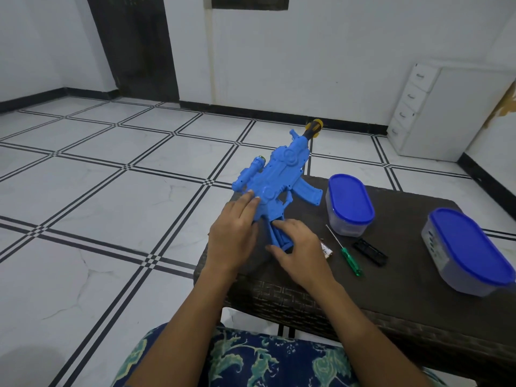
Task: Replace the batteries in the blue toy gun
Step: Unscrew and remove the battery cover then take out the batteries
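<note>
The blue toy gun point(282, 174) lies on the dark woven table point(391, 289), muzzle with a black and yellow tip pointing away over the far left corner. My left hand point(234, 233) rests flat on the rear of its body. My right hand point(298, 252) grips the gun's handle from the right, thumb under it. A small battery point(327, 251) peeks out just right of that hand. A green-handled screwdriver point(347, 254) and a black battery cover point(370, 252) lie on the table further right.
Two clear containers with blue lids stand on the table, one point(349, 203) behind the screwdriver, the other point(469, 252) at the right edge. A white drawer unit point(418, 113) stands against the far wall. Tiled floor lies left of the table; my patterned lap is below.
</note>
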The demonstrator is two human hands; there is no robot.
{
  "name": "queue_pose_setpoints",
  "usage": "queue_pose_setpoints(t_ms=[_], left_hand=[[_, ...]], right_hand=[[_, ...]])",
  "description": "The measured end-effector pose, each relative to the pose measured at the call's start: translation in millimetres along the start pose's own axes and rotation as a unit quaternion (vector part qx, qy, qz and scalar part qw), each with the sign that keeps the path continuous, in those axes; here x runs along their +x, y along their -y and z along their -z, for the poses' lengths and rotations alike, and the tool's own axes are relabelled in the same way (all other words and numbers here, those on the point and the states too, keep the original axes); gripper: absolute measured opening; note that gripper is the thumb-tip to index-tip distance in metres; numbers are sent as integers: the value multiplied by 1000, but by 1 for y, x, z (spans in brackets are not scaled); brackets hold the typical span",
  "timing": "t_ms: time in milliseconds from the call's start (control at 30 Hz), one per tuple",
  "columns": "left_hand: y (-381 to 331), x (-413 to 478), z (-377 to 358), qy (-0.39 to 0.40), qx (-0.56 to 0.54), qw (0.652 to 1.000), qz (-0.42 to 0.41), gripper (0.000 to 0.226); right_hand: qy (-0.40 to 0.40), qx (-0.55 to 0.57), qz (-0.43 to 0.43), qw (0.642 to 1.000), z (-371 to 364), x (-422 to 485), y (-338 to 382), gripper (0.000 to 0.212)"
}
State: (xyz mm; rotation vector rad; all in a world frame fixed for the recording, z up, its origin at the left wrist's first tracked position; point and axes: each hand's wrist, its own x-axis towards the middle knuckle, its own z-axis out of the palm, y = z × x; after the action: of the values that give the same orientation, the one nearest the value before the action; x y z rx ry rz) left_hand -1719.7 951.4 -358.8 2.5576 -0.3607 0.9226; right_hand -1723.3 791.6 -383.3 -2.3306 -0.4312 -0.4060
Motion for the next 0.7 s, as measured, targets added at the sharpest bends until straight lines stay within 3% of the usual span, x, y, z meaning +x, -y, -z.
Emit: queue_pose_setpoints(t_ms=[700], left_hand=[[11, 0, -9, 6, -12, 1000, 18, 44]], right_hand=[[14, -10, 19, 1000, -8, -2, -6, 52]])
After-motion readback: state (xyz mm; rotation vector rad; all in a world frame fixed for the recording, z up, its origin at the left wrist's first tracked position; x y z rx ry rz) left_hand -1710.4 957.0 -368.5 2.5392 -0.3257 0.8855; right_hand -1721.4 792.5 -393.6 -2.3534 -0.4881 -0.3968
